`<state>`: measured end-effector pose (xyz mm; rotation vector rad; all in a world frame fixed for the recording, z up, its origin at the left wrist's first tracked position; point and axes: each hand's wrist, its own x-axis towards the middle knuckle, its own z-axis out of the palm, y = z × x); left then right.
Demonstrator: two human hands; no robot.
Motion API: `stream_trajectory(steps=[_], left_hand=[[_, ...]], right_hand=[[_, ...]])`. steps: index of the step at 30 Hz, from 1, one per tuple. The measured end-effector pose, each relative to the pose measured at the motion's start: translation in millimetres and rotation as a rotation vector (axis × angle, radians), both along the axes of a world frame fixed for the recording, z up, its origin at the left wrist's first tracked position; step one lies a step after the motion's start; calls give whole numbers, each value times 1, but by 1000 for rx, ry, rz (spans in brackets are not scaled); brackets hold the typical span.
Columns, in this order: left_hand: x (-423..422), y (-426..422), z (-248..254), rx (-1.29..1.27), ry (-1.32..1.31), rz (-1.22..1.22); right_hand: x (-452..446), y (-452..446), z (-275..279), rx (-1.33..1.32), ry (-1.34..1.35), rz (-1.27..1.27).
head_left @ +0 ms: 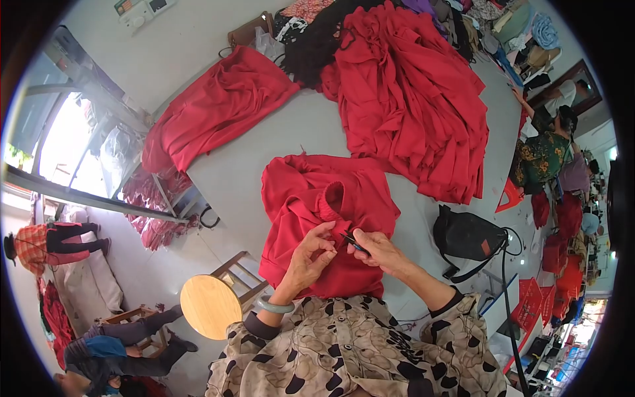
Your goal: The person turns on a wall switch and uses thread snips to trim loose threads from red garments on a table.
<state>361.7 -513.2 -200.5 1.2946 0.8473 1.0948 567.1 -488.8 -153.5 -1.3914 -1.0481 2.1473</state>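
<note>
A red garment (pixel 291 192) with a gathered, elastic-looking cuff (pixel 331 198) lies bunched at the table's near edge. Above its lower part, my right hand (pixel 378 253) is wrapped round small dark thread snips (pixel 355 243), whose blades point left toward my other hand. My left hand (pixel 311 257), with a bangle at the wrist, has thumb and fingers drawn into a pinch just over the red cloth. Whatever sits between those fingertips is too small to make out.
A large heap of red garments (pixel 410 99) covers the table's far right, with another red piece (pixel 218 106) at far left. A black bag (pixel 466 235) lies to the right. A round wooden stool (pixel 210 306) stands left; other people are on both sides.
</note>
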Motion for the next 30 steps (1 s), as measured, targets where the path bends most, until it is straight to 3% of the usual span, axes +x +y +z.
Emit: stream_trajectory(steps=[4, 6, 10, 12, 13, 15, 16, 18, 20, 26, 27, 28, 30], left_hand=[[-2, 1, -3, 65, 58, -20], [-2, 1, -3, 25, 22, -20], [-3, 0, -8, -95, -90, 1], [-6, -3, -3, -89, -90, 44], [-9, -4, -1, -80, -91, 83], [-28, -12, -2, -98, -56, 142], [-44, -17, -3, -111, -20, 199], [-93, -26, -18, -274, 212, 475], [-143, -26, -34, -392, 946, 564], [-131, -53, -37, 1, 1335, 677], [-119, -49, -42, -10, 1225, 603], [-83, -36, -10, -53, 911, 621], [-28, -19, 15, 199, 698, 606]], right_hand=[[-7, -13, -18, 193, -76, -59], [-8, -14, -30, 592, -305, -26], [-4, -9, -33, 348, -181, -143], [-7, -8, -30, 679, -134, -370], [-11, -3, -27, 676, -133, -369], [-18, 15, -20, 1016, -412, -439], [-14, 20, -24, 1011, -410, -438], [-5, 30, -38, 820, -343, -231], [-1, 37, -34, 757, -396, -192], [1, 37, -30, 666, -372, -176], [-1, 37, -26, 632, -356, -161], [-2, 37, -25, 632, -353, -162], [-4, 35, -23, 675, -348, -154]])
